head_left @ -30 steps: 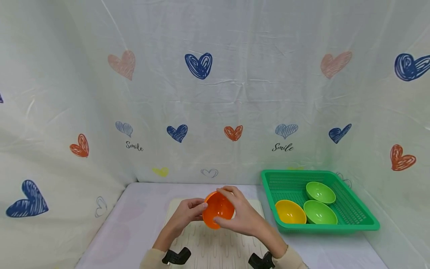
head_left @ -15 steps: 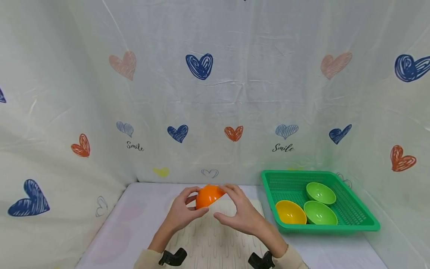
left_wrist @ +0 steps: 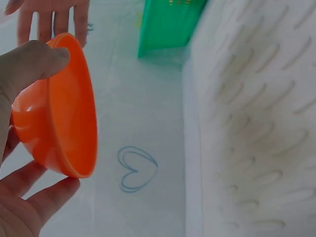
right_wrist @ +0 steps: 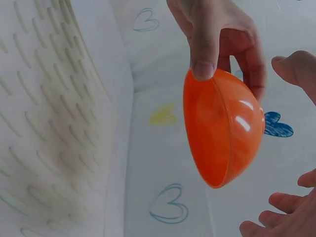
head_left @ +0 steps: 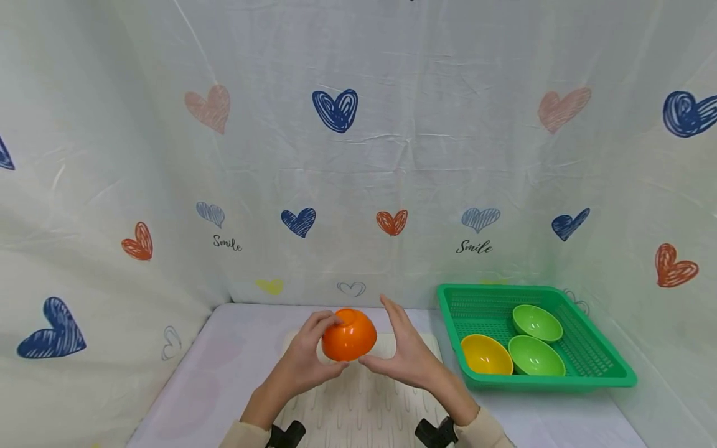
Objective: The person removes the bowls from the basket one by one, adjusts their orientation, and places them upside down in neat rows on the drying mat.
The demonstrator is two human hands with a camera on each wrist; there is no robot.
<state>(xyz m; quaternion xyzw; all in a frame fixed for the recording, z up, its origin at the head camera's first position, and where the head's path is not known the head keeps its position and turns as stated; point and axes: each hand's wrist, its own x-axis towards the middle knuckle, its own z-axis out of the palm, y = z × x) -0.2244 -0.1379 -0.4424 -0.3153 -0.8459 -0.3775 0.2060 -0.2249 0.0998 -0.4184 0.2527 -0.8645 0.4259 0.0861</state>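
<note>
An orange bowl (head_left: 350, 336) hangs upside down above the mat, its rim facing down and its rounded underside up. My left hand (head_left: 305, 356) grips it at the left side, the thumb on the rim and the fingers round the outside. In the left wrist view the bowl's hollow (left_wrist: 75, 113) faces the mat. To the right of the bowl, my right hand (head_left: 407, 356) is spread with fingers and thumb apart. A gap shows between the right hand's fingers (right_wrist: 281, 217) and the bowl in the right wrist view.
A cream textured mat (head_left: 358, 404) lies on the white table. At the right stands a green basket (head_left: 588, 381) holding a yellow bowl (head_left: 486, 354) and two light green bowls (head_left: 536, 356). A curtain (head_left: 358, 168) with printed hearts hangs behind and at both sides.
The orange bowl has been turned from its hollow facing me to upside down. My right hand has let go of it and spread, while my left hand keeps its grip.
</note>
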